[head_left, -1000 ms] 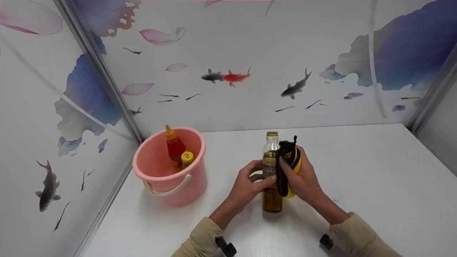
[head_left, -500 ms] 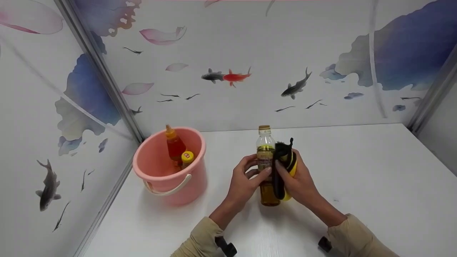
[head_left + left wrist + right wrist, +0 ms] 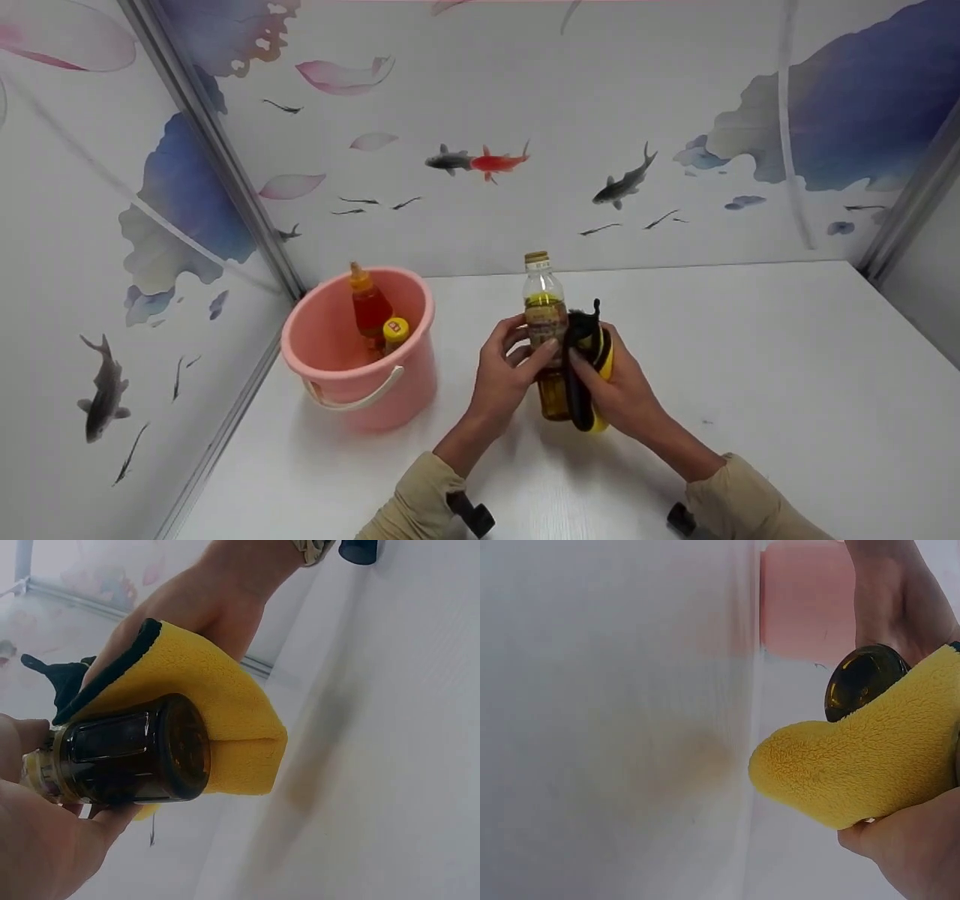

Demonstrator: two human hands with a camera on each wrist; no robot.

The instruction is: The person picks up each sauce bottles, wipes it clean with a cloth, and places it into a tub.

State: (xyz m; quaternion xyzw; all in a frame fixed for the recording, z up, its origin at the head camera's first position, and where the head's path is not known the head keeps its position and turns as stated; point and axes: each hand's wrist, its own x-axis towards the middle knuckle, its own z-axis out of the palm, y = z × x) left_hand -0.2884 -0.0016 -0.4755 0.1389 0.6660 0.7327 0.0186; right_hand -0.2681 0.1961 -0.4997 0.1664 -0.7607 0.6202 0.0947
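Note:
My left hand [image 3: 501,379] grips a clear bottle of yellow-brown oil [image 3: 545,311] around its label, with the thumb across the front. The bottle has a gold cap and tilts slightly; its base [image 3: 187,746] shows in the left wrist view, off the table. In my right hand [image 3: 626,386] is a folded cloth [image 3: 579,375], black on one side and fluffy yellow on the other. The cloth lies against the bottle's right side. Its yellow face [image 3: 855,765] fills much of the right wrist view. My right fingers are partly hidden behind it.
A pink bucket [image 3: 409,390] with a white handle stands on the white table [image 3: 795,405] to the left. Inside are a red-amber squeeze bottle [image 3: 370,311] and a small yellow-capped container [image 3: 395,330]. Painted wall panels [image 3: 480,225] border the table.
Both hands have moved left together, carrying the bottle and the cloth. The bottle has risen and its top leans a little more to the left. The bucket stays in place.

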